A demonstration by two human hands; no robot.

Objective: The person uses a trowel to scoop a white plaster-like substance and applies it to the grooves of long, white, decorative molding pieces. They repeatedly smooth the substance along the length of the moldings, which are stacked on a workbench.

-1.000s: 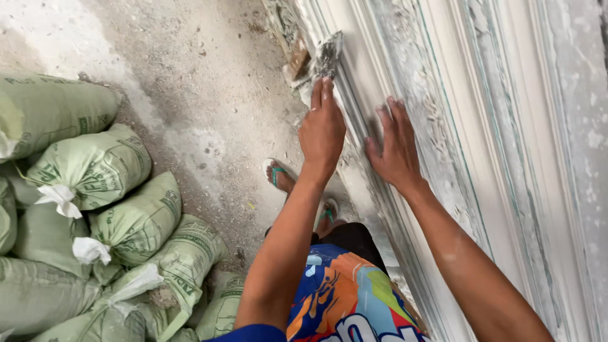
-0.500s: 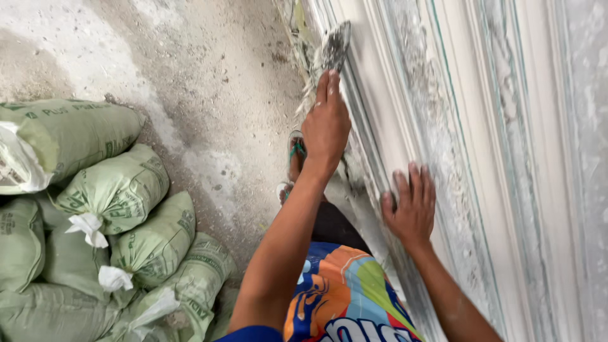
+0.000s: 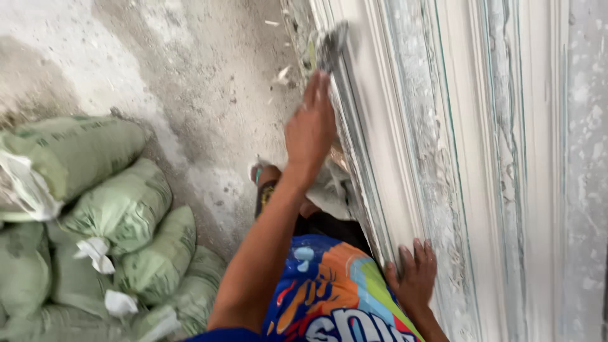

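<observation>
My left hand (image 3: 310, 126) reaches down along a white moulded plaster surface (image 3: 456, 126) and holds a small flat metal scraper (image 3: 330, 45), its fingers stretched along the tool. The blade presses into a groove at the moulding's left edge. My right hand (image 3: 415, 275) lies flat and spread on the moulding, close to my body, holding nothing. Patches of the moulding are rough, grey and scraped.
Several tied green sacks (image 3: 120, 209) are piled at the left on a dusty concrete floor (image 3: 209, 76). My foot in a sandal (image 3: 263, 180) stands by the base of the moulding. Plaster crumbs (image 3: 282, 73) lie near the scraper.
My right hand has slid back along the moulding toward my body. My left hand still presses the scraper into the groove and has pushed it a little farther away.
</observation>
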